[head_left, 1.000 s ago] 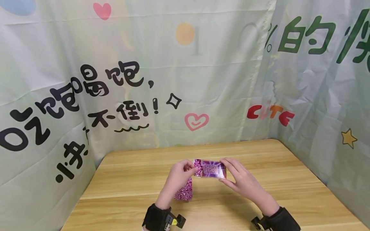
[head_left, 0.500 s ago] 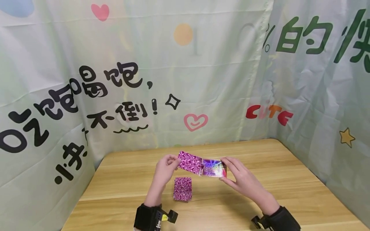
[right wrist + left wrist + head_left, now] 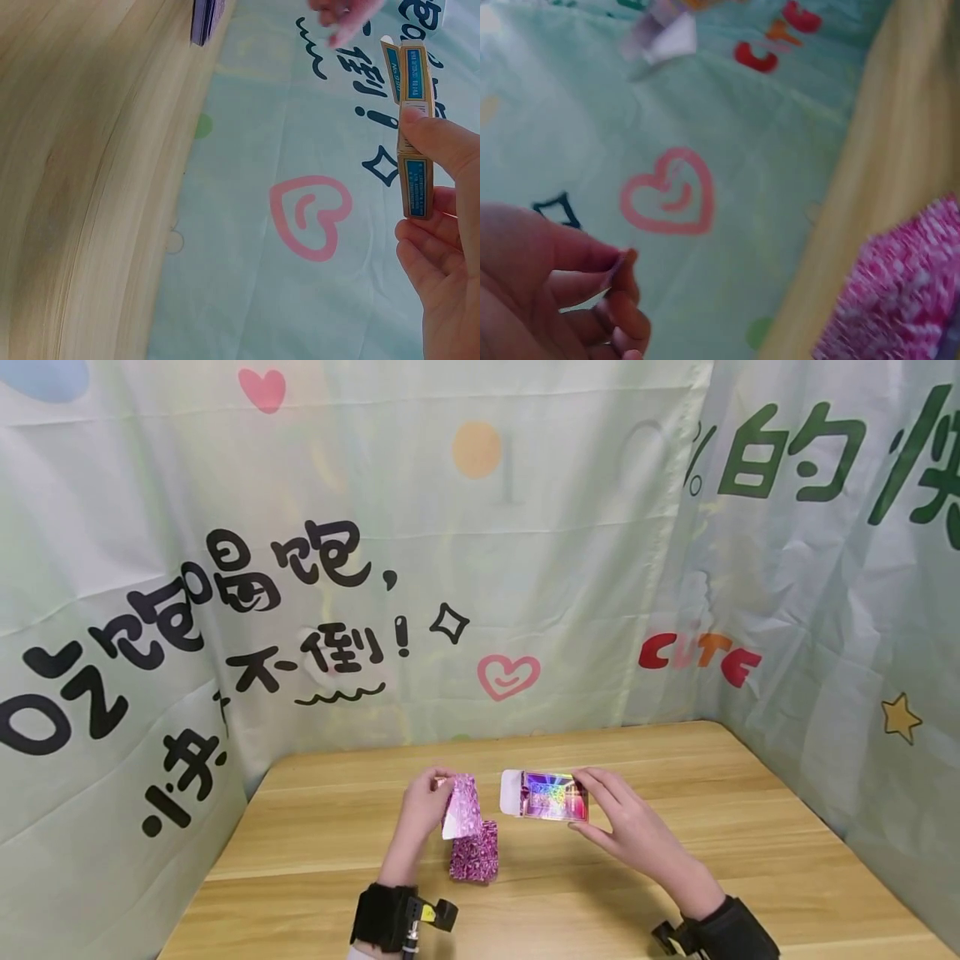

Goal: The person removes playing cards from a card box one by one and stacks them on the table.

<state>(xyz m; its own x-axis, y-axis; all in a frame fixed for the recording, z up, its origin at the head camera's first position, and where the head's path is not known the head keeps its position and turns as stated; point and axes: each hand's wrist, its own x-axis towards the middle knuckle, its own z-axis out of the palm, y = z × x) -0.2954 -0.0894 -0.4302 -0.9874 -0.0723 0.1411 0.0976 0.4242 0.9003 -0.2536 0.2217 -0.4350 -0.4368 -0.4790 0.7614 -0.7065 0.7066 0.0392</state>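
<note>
My left hand (image 3: pixel 426 802) pinches a pink-and-white patterned card (image 3: pixel 462 808) by its upper edge. It hangs tilted above a stack of like-patterned cards (image 3: pixel 474 856) on the table. Whether it is one card or several, I cannot tell. To the right, my right hand (image 3: pixel 626 822) grips a small shiny purple card box (image 3: pixel 553 797) between thumb and fingers, off the table. The box's white end flap (image 3: pixel 511 793) stands out toward the left hand. In the right wrist view, the narrow gold-and-blue side of the box (image 3: pixel 416 150) shows under the thumb.
A wooden table (image 3: pixel 337 827) lies beneath both hands. Printed cloth (image 3: pixel 420 568) hangs behind it and along both sides. Each wrist wears a black strap with a small camera, the left camera (image 3: pixel 446 915) being near the card stack.
My left hand has drawn the patterned card out of the box to the left, then lowered it over the stack. The white flap has come into view. My right hand stays nearly still.
</note>
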